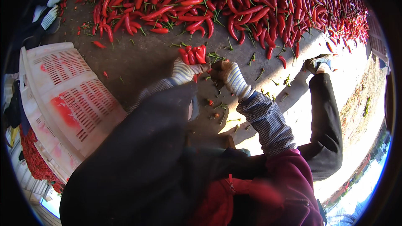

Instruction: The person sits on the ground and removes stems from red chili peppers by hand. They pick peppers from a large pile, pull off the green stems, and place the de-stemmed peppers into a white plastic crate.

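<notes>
My left hand (186,70), in a striped knit glove with dark fingertips, is closed round a bunch of red chili peppers (192,56). The ends that point away from me show no green stems. Close to its right, my right hand (226,74) wears a matching glove, its fingers bent and dark against the shaded floor; whether they pinch anything is not clear. Cut or torn green stems (214,57) lie on the floor just beyond both hands. Farther off spreads a large heap of red chilies (188,9), many with green stems on.
A stained white slotted plastic basket (91,100) stands at my left. My shoe (318,62) rests on the sunlit floor at the right. Another person's gloved hands (49,17) show at the upper left. Loose stems and pepper bits are scattered on the concrete floor (141,59).
</notes>
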Demonstrator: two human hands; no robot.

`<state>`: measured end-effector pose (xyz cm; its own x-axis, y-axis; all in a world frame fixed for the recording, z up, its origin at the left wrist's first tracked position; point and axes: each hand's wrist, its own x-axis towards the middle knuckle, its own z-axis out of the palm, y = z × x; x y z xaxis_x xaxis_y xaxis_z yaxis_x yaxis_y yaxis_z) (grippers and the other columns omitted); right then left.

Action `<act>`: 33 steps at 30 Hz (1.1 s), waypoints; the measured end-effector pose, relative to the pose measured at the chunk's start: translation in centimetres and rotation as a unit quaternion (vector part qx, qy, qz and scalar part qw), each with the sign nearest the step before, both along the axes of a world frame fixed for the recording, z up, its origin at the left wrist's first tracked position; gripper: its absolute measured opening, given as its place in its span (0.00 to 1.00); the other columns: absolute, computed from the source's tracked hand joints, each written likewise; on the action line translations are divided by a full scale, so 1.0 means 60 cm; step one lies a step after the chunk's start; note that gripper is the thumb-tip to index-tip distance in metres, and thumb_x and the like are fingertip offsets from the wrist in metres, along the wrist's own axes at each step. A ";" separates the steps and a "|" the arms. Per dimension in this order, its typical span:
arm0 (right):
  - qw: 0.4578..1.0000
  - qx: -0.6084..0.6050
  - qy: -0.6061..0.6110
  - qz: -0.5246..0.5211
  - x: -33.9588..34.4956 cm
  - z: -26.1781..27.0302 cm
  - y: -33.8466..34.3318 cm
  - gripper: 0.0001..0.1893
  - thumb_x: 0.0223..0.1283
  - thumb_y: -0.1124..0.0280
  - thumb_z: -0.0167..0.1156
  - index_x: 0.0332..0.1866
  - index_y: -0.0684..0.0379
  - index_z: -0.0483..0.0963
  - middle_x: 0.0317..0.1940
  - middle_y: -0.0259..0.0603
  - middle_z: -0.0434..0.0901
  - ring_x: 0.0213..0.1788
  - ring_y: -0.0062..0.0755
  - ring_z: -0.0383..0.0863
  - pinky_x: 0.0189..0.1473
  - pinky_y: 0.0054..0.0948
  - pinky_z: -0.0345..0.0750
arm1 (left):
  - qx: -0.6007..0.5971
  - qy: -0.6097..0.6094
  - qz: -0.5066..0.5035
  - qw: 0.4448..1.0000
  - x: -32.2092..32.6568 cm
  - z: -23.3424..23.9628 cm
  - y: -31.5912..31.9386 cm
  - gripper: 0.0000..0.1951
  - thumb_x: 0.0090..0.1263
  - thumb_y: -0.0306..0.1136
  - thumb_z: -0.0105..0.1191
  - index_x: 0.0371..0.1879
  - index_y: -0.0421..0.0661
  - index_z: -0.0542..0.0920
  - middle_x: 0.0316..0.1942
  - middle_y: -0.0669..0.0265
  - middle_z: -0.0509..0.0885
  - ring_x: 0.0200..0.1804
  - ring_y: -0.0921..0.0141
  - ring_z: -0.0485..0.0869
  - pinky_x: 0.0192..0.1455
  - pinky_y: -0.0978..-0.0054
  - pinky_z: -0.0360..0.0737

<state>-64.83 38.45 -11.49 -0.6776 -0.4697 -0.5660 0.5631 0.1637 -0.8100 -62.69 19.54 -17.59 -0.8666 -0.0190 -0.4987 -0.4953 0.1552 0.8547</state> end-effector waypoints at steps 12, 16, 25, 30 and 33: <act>0.672 0.376 0.556 0.313 -0.146 -0.025 -0.150 0.14 0.51 0.73 0.48 0.45 0.58 0.69 0.34 0.47 0.75 0.28 0.41 0.80 0.22 0.38 0.74 | 0.117 -0.090 0.219 0.964 0.019 0.113 -0.051 0.17 0.42 0.23 0.68 0.33 0.41 0.79 0.30 0.67 0.81 0.30 0.75 0.78 0.35 0.75 0.76; 0.670 0.393 0.520 0.356 -0.172 -0.052 -0.197 0.17 0.63 0.60 0.43 0.40 0.64 0.71 0.29 0.50 0.78 0.29 0.44 0.81 0.30 0.43 0.75 | 0.218 -0.113 0.211 0.946 0.028 0.100 -0.072 0.17 0.42 0.25 0.69 0.33 0.41 0.80 0.30 0.67 0.81 0.32 0.75 0.79 0.36 0.77 0.76; 0.972 0.098 0.214 0.017 -0.092 0.003 -0.059 0.08 0.60 0.72 0.50 0.38 0.65 0.73 0.28 0.38 0.76 0.25 0.26 0.76 0.26 0.23 0.72 | 0.104 -0.088 0.014 0.991 0.007 0.074 -0.041 0.22 0.42 0.30 0.66 0.41 0.45 0.78 0.34 0.73 0.80 0.38 0.78 0.78 0.43 0.79 0.75; 0.985 -0.049 -0.012 -0.166 -0.035 0.049 -0.041 0.08 0.58 0.71 0.58 0.35 0.66 0.75 0.16 0.31 0.73 0.15 0.16 0.69 0.15 0.18 0.65 | 0.172 -0.016 0.031 0.984 0.015 0.077 -0.001 0.19 0.42 0.29 0.67 0.36 0.46 0.80 0.36 0.73 0.80 0.41 0.79 0.77 0.47 0.79 0.74; 0.978 0.044 0.157 -0.133 -0.027 0.031 -0.041 0.02 0.51 0.77 0.58 0.29 0.64 0.75 0.16 0.35 0.73 0.14 0.24 0.70 0.16 0.22 0.66 | 0.264 -0.063 0.072 0.960 0.017 0.088 0.000 0.22 0.33 0.19 0.68 0.33 0.44 0.79 0.34 0.71 0.80 0.38 0.75 0.78 0.45 0.76 0.75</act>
